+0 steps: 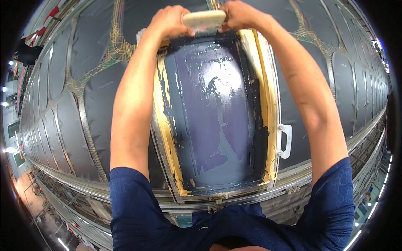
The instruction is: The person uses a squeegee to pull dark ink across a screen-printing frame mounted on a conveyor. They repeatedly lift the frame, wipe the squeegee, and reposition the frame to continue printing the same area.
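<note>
At the far end of a screen-printing frame point(272, 96), both my arms reach forward to a pale, wide-handled squeegee point(204, 17). My left hand point(171, 21) is closed round its left end, and my right hand point(242, 16) grips the right end. The squeegee stands over the frame's far edge; its blade edge is hard to make out. Below it stretches the mesh screen point(209, 138), bluish-purple and shiny, with wet dark ink smeared in streaks and gathered thickly along the sides. Yellow tape, stained with ink, lines the inner borders.
A white handle point(285, 141) juts from the frame's right side. Around the frame, dark flat panels point(102, 104) lie in rows on a long table, with coloured line patterns between them. A metal rail point(92, 190) runs along the near edge. Another person point(28, 52) stands far left.
</note>
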`<state>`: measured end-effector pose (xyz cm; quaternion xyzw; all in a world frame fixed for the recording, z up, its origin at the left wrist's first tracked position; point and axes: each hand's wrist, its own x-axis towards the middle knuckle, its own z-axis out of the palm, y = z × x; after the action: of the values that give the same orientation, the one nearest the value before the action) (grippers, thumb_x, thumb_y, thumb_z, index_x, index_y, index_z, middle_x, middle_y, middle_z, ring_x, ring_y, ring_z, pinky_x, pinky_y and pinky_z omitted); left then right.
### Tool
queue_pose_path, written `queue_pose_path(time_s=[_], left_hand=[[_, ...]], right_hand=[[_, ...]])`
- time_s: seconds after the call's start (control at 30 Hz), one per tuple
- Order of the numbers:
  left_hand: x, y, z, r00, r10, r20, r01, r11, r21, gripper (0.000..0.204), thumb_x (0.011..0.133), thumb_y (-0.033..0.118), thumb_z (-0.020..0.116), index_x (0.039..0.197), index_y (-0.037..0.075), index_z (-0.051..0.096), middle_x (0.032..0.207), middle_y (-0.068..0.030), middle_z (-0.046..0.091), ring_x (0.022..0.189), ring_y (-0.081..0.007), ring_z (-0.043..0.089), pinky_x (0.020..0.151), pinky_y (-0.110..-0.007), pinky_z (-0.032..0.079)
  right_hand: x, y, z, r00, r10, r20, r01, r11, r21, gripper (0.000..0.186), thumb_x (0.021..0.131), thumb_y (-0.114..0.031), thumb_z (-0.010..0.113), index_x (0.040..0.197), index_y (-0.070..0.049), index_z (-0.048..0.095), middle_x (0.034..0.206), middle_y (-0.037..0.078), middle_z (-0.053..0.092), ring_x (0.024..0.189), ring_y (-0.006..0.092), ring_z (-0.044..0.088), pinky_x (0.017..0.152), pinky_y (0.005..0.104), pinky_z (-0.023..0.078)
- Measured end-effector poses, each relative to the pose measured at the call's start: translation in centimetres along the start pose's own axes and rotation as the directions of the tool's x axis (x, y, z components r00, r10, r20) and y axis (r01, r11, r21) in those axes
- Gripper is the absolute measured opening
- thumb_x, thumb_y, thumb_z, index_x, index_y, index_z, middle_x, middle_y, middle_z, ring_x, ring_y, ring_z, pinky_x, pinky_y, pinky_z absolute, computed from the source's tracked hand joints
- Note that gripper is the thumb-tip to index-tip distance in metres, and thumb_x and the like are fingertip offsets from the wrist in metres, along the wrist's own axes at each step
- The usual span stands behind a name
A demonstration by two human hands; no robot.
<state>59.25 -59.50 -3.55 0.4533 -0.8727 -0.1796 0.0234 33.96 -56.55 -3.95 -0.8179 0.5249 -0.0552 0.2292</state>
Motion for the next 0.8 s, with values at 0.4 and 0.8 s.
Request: queue_pose_path(time_s=[0.4, 0.8], left_hand=[[-8.2, 4.5, 2.6, 0.991, -0.006, -0.135, 0.013, 0.999, 0.052, 0.048, 0.065, 0.035, 0.091, 0.109, 0.02, 0.078, 0.096, -0.0118, 0.077, 0.097, -0.0318, 0.073, 0.088, -0.045, 0.057], [-39.1, 20.8, 10.3, 0.997, 0.004, -0.074, -0.008, 0.998, -0.061, 0.017, 0.07, 0.017, 0.082, 0.085, 0.019, 0.074, 0.074, -0.0037, 0.071, 0.076, -0.0256, 0.07, 0.08, -0.043, 0.044]], right_hand=[[-7.4, -4.5, 3.0, 0.996, 0.024, -0.083, -0.034, 0.992, -0.122, 0.038, 0.07, -0.032, 0.088, 0.096, -0.007, 0.074, 0.083, 0.019, 0.073, 0.084, 0.0386, 0.072, 0.076, 0.0486, 0.057], [-37.7, -21.0, 14.0, 0.999, 0.033, -0.04, -0.037, 0.994, -0.1, 0.028, 0.071, -0.024, 0.085, 0.081, -0.01, 0.064, 0.07, 0.011, 0.068, 0.075, 0.0313, 0.07, 0.077, 0.045, 0.049]])
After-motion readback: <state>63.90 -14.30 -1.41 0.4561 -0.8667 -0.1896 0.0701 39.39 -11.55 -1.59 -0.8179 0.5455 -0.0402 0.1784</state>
